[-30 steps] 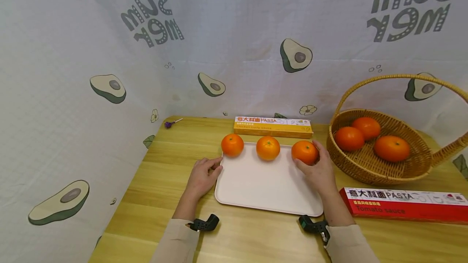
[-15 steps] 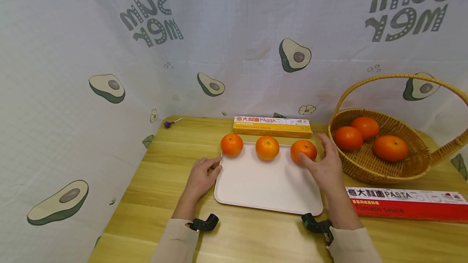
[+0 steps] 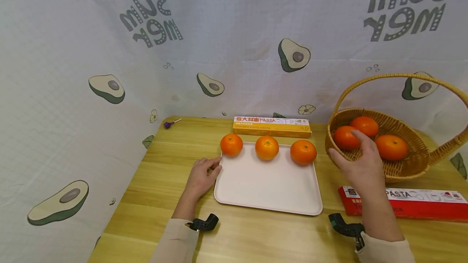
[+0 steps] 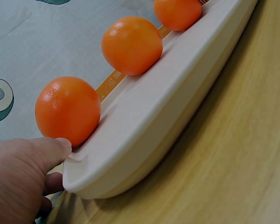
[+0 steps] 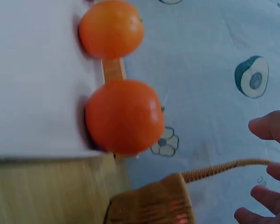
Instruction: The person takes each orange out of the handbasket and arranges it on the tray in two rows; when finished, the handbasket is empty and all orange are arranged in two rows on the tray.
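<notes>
Biggest of all, a white cloth at the back and left, with avocado pictures and gray letters on it. Next, a light brown wooden table. On the right side of the table, a round woven basket with a tall loop handle. In the middle, just left of the basket, a flat white tray. In front of the basket, a long red pasta box, partly behind an arm. Behind the tray, a shorter yellow pasta box. Over the front left part of the basket, the right hand, spread wide, with a big gap between thumb and fingers and nothing in it. Hard to tell if touching the basket. At the tray's left edge, the left hand, almost closed, with thumb and bent fingers around the rim. Then round orange fruits: a left one, a middle one and a right one, in a row along the tray's back edge, well apart. Three redder fruits inside the basket. On each wrist, a small black gadget. Last and smallest, at the back left of the table, a purple lollipop on a white stick.
</notes>
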Demonstrator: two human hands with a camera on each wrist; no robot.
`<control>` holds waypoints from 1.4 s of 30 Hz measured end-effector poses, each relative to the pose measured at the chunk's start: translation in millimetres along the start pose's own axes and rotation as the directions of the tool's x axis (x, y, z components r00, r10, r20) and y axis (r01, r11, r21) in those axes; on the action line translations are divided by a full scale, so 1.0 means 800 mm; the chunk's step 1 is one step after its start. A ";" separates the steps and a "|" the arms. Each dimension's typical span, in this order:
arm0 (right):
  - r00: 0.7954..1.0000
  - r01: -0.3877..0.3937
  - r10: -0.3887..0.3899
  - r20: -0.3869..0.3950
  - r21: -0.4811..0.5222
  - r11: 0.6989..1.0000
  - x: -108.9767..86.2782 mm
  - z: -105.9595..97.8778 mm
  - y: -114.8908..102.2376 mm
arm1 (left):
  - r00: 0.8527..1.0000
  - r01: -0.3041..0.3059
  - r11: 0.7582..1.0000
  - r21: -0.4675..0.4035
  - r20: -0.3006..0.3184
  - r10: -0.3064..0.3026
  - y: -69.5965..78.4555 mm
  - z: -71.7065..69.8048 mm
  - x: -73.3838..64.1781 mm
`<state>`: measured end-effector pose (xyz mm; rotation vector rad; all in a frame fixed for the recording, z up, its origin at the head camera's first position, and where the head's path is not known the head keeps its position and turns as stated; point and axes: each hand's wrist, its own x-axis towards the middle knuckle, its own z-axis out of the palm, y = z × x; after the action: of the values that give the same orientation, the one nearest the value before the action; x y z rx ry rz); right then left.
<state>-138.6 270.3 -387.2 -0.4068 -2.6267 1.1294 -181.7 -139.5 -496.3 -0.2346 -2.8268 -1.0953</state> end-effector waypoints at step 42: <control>0.905 0.376 -0.177 0.388 -0.531 0.759 0.147 -0.116 0.148 | 1.000 0.006 1.000 -0.003 -0.003 -0.006 -0.001 0.000 0.000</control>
<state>-198.5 451.5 -398.0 0.0882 -3.1549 0.2520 -181.7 -139.8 -496.9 -0.2252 -2.8249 -1.1008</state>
